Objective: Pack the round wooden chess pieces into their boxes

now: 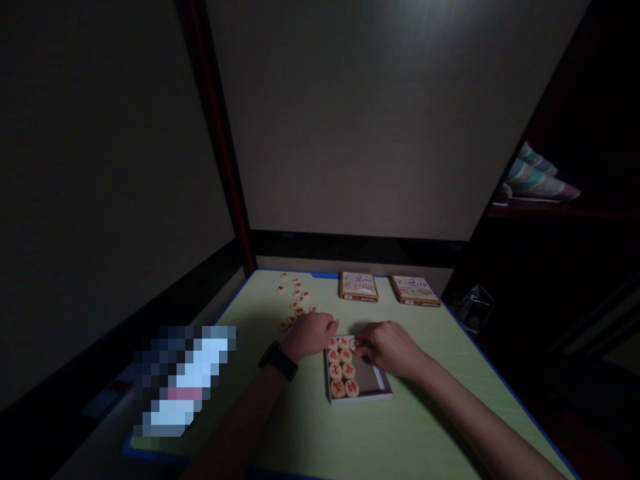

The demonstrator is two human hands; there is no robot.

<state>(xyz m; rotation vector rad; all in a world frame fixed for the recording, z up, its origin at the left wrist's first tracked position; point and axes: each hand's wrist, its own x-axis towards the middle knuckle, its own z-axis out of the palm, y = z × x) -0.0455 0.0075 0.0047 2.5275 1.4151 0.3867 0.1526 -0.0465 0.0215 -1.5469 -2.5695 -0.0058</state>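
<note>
Chess piece (354, 345), round, pale with a red character, sits at the top right of the rows inside the shallow white tray (383, 387), lower centre of frame. Right hand (393, 348) has fingertips pinched on that piece, fingers curled together, palm down over the tray's upper right part. Tray holds other round pieces (343, 372) in two columns along its left side; its right side is bare grey. Left hand (313, 335) rests at the tray's upper left corner, fingers curled inward, touching the tray edge; cannot tell if it holds anything. Black watch (279, 361) on left wrist. Loose pieces (295, 300) scattered above left hand, toward upper left of the green mat (320, 427). Two orange-edged game boxes (359, 286) lie side by side at the mat's far edge, well apart from the tray. Room dim.
</note>
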